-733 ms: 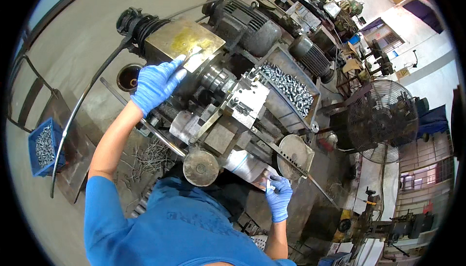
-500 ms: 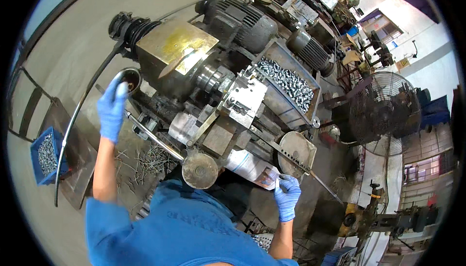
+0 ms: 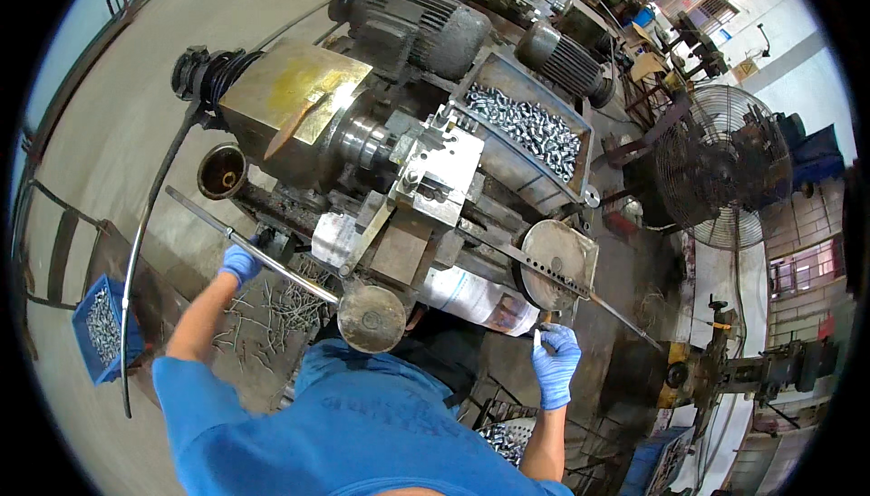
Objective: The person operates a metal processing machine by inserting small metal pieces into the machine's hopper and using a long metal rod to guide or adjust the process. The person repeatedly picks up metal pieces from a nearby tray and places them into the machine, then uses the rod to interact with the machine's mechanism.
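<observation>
My left hand point(image 3: 241, 263), in a blue glove, is at the long metal lever bar point(image 3: 288, 274) on the machine's left side. Its fingers are partly hidden there, so I cannot tell whether they grip the bar. To the right, my gloved right hand point(image 3: 556, 362) has thumb and fingers pinched together near the end of a white printed sheet point(image 3: 480, 304). Something small seems to sit at its fingertips, too small to name. Before me stands a greasy metalworking machine with a shiny chuck point(image 3: 364, 141) and a steel tool block point(image 3: 446, 170). A round metal cup point(image 3: 221, 173) sits beyond my left hand.
A grey tray of shiny metal parts point(image 3: 530, 129) lies behind the tool block. At the left stands a blue bin point(image 3: 95, 360) with similar parts. A large fan point(image 3: 725, 165) is at the right. Thin scrap pieces point(image 3: 272, 315) litter the floor below the lever.
My left hand has come down from beside the cup to the lever bar. My right hand has shifted slightly right and down, still pinched. The whole view has shifted a little.
</observation>
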`<action>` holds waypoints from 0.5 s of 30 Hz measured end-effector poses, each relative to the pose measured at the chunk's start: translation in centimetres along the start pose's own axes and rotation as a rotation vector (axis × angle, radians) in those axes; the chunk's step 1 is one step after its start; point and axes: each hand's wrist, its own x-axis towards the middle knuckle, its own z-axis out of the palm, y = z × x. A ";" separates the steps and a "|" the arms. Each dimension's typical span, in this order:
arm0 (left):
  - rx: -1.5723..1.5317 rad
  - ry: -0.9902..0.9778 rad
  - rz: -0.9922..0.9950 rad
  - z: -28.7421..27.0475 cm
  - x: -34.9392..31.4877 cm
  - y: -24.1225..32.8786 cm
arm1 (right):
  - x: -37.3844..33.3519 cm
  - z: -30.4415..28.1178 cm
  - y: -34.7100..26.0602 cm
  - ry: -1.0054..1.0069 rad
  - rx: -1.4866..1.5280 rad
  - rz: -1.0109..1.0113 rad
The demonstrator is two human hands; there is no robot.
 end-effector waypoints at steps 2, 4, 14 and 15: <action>0.203 -0.129 0.093 0.1 1.9 -2.6 | -0.3 -0.4 0.4 -0.007 -0.009 0.010; 0.235 -0.162 0.278 -6.2 3.3 0.1 | -0.1 -1.0 0.9 0.018 -0.047 -0.002; 0.064 0.065 -0.074 -6.4 0.1 -3.5 | 6.1 -5.1 16.7 0.089 -0.486 0.067; 0.071 0.006 -0.194 -8.0 -0.5 -3.4 | 6.5 -5.8 19.3 0.021 -0.586 0.057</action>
